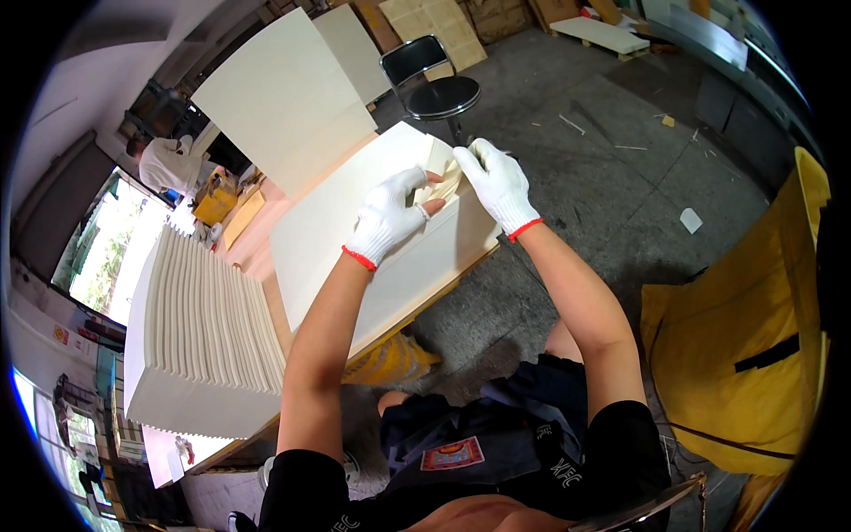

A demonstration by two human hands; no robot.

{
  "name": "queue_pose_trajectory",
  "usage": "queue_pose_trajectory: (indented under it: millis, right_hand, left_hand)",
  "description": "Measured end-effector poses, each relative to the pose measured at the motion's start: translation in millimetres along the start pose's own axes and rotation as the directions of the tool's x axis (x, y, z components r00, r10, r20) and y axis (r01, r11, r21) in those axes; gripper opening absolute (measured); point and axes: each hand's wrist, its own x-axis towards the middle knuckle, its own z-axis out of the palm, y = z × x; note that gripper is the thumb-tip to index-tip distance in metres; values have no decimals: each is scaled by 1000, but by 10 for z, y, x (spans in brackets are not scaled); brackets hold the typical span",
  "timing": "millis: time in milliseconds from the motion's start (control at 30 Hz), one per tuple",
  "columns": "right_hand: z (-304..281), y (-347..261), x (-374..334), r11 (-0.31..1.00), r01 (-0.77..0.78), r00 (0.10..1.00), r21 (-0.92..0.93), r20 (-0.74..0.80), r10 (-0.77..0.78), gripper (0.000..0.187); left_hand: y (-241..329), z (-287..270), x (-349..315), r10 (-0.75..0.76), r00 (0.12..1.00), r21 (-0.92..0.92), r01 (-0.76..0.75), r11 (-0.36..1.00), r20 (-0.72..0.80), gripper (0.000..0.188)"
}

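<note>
Both my hands wear white knit gloves with red cuffs. My left hand and my right hand meet at the far corner of a stack of large cream sheets lying on a wooden table. Between the fingers of both hands a corner of the top cream sheet is bent upward. The left fingertips pinch the curled edge; the right hand grips it from the other side.
A fanned pile of white sheets sits at the table's left. More large sheets lean behind. A black stool stands on the grey floor. A yellow bag is at the right. Another person works far left.
</note>
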Motion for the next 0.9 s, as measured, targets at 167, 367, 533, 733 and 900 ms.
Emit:
queue_pose_trajectory:
  millis: [167,367,533,733,900]
  right_hand:
    - [-270,-59,-15,996,-18,996,-82,82,25,60]
    - [-395,108,62,622,541,838,-566,298,-457,40]
    - [-283,-36,206,728,518,855,-449,274,-440,39]
    - [-111,10,105,995,90,989,-36,124,-85,51]
    - [-19,27,13,994,108,994,5,3,-108,53]
  left_hand:
    - [-11,33,-19,43,998,-71,-47,996,-55,30]
    - [33,-3,-47,52,997,-95,-56,994,-49,32]
    - [23,2,-15,26,999,-104,-28,994,-18,31]
    - [47,-13,-8,6,1000,-84,-7,996,-8,30]
    - [-72,22,13,46,999,-111,-48,993,-21,29]
